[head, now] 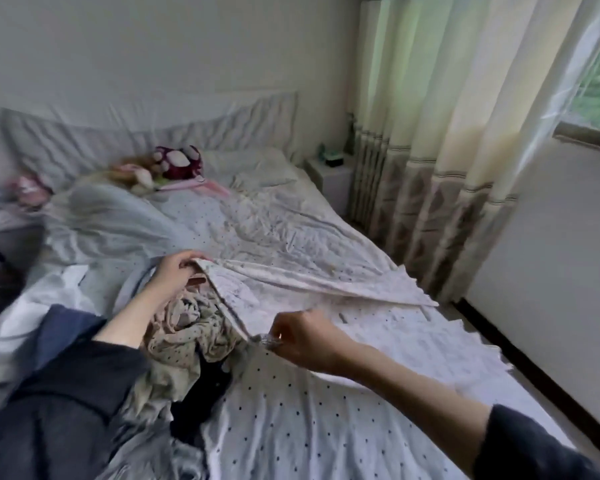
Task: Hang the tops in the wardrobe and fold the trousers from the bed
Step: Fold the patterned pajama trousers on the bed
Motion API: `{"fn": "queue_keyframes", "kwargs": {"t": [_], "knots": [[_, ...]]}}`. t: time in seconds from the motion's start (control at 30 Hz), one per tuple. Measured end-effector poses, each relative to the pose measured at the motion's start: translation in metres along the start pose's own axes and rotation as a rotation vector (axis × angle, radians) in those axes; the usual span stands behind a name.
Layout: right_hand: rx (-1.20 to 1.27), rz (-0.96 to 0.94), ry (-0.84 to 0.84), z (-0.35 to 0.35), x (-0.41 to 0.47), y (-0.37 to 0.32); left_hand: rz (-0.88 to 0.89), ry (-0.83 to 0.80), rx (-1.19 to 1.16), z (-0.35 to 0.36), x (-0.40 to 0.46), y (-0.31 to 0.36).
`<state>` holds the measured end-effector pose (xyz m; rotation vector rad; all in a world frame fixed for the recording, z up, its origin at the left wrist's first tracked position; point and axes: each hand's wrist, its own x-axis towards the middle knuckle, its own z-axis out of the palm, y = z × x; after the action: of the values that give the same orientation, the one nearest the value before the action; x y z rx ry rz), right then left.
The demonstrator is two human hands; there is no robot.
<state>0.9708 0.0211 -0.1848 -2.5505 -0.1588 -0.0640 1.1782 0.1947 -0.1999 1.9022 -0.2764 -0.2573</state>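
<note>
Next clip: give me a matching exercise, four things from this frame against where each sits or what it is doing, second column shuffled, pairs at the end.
Things
1. left hand
2. right hand
3. plush toy
4. beige dotted garment

Places or states
A. by the headboard
B. crumpled between the forearms
C. pinches the near edge of the printed cloth
D. grips the far end of the printed cloth

Pairs: 1-D, 2-C, 3-A, 4-B
</note>
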Motion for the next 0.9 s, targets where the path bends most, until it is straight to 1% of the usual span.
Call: {"fn": "queue_keyframes", "kwargs": {"t": [0.07, 0.13, 0.23, 0.3, 0.43, 0.5, 0.63, 0.73, 0.83, 0.9], "knots": [[-0.008, -0.035, -0.109, 0.037, 0.009, -0.014, -0.004, 0.058, 0.092, -0.028, -0.014, -0.029], [-0.009, -0.062, -0.182, 0.065, 0.018, -0.025, -0.012, 0.099, 0.207, -0.05, -0.021, -0.054], [0.013, -0.103, -0.254, 0.095, 0.035, -0.041, -0.022, 0.106, 0.363, -0.075, -0.023, -0.09], [0.037, -0.126, -0.309, 0.114, 0.046, -0.05, -0.041, 0.111, 0.394, -0.09, -0.022, -0.115], [0.061, -0.214, -0.427, 0.154, 0.067, -0.068, -0.02, 0.155, 0.457, -0.118, -0.018, -0.15], [0.063, -0.255, -0.531, 0.179, 0.08, -0.074, -0.048, 0.199, 0.474, -0.133, -0.022, -0.173], [0.033, -0.261, -0.657, 0.22, 0.097, -0.073, -0.144, 0.236, 0.501, -0.142, -0.039, -0.22], [0.026, -0.259, -0.716, 0.247, 0.104, -0.07, -0.083, 0.304, 0.544, -0.139, -0.041, -0.241], [0.077, -0.271, -0.72, 0.267, 0.108, -0.072, -0.022, 0.341, 0.571, -0.144, -0.034, -0.249], [0.108, -0.274, -0.728, 0.284, 0.111, -0.073, -0.014, 0.344, 0.619, -0.145, -0.033, -0.26]]}}
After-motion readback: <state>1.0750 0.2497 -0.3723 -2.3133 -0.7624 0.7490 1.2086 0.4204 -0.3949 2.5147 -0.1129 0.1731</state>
